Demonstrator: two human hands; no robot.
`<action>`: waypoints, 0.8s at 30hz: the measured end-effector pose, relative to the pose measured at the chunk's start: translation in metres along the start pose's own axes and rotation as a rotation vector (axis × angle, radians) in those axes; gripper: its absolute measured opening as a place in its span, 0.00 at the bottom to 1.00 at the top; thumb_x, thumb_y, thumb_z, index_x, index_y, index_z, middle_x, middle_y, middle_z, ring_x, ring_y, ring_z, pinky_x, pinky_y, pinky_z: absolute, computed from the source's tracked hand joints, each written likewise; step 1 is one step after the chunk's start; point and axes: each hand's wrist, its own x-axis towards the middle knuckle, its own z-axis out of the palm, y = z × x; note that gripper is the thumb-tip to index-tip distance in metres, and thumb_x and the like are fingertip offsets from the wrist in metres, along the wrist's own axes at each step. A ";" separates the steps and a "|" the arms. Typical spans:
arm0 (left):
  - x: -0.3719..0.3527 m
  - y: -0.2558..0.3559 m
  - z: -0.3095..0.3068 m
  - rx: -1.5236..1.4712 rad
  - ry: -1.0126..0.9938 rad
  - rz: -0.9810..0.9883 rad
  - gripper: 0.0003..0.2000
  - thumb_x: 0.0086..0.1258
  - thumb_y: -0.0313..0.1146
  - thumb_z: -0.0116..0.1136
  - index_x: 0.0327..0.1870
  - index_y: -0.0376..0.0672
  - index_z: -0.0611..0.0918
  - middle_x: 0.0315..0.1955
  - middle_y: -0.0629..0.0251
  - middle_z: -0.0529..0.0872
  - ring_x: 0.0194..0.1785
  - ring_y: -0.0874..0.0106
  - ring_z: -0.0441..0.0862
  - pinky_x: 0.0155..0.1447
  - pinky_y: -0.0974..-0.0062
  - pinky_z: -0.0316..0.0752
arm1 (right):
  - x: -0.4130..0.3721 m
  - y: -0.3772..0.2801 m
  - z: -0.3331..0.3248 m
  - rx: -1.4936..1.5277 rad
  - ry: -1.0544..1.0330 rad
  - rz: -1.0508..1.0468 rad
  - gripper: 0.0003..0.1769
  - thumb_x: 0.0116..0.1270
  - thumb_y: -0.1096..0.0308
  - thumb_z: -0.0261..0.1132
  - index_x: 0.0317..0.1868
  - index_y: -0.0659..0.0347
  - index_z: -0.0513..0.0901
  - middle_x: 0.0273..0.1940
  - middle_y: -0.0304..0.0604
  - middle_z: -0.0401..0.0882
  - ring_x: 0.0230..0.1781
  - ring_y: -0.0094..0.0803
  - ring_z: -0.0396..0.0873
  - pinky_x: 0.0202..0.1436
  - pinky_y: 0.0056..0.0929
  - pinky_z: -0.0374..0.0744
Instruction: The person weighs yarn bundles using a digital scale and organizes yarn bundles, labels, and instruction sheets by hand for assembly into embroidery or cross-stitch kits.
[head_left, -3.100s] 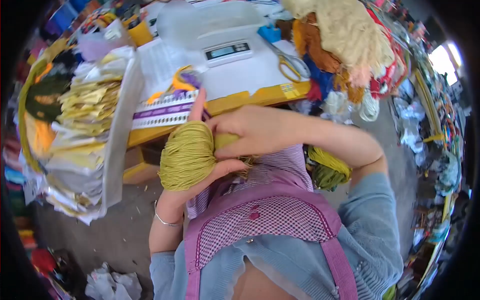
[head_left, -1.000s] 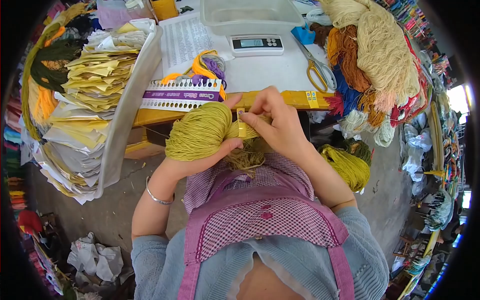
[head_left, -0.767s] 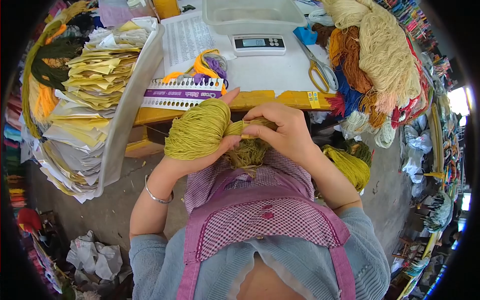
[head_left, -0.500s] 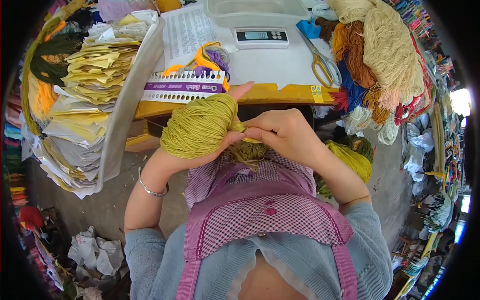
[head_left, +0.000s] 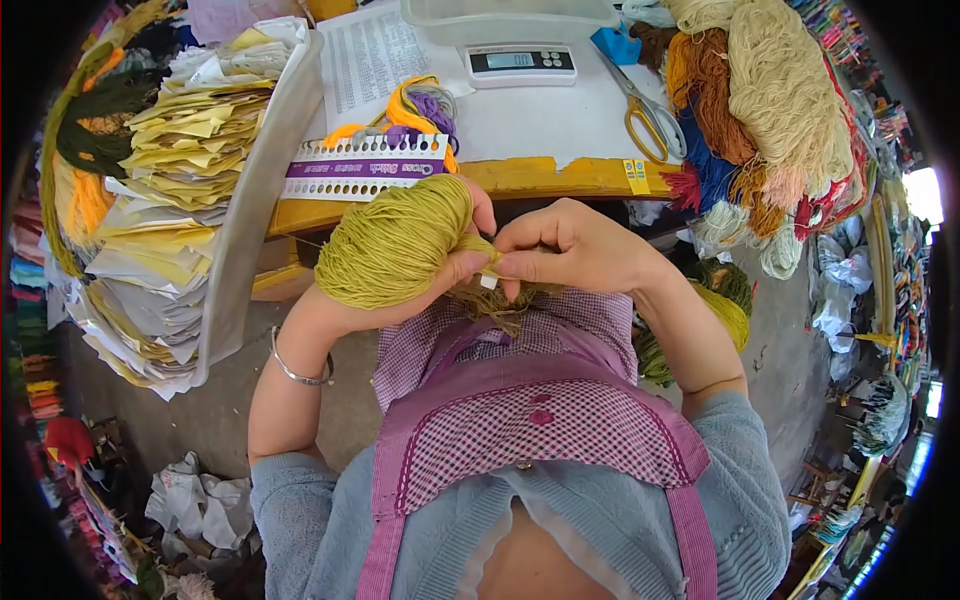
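A thick olive-green skein of yarn (head_left: 392, 245) is gathered in my left hand (head_left: 455, 280), whose thumb and fingers wrap its narrow end. My right hand (head_left: 575, 248) meets it at that end, thumb and fingers pinched on the yarn. A small white tag (head_left: 489, 281) shows between the two hands. Loose olive strands (head_left: 492, 308) hang below, over my lap. Just what the right fingertips pinch is partly hidden.
On the table lie a purple-and-white thread card (head_left: 370, 168) with orange and purple threads, a digital scale (head_left: 520, 64) and scissors (head_left: 645, 120). A bin of paper packets (head_left: 215, 270) stands left; yarn hanks (head_left: 790, 120) pile up right. More green yarn (head_left: 725, 310) is beside my right forearm.
The white tag at the yarn's narrow end has come into view. My right hand's fingers have shifted and curled around that end. The skein has moved slightly left.
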 end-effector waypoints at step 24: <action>-0.002 -0.006 0.040 0.581 0.558 -0.021 0.09 0.64 0.29 0.64 0.45 0.43 0.84 0.35 0.61 0.86 0.39 0.63 0.84 0.44 0.68 0.77 | 0.012 0.017 0.020 -0.605 0.607 -0.609 0.12 0.62 0.73 0.66 0.46 0.65 0.80 0.40 0.50 0.82 0.41 0.48 0.82 0.45 0.37 0.80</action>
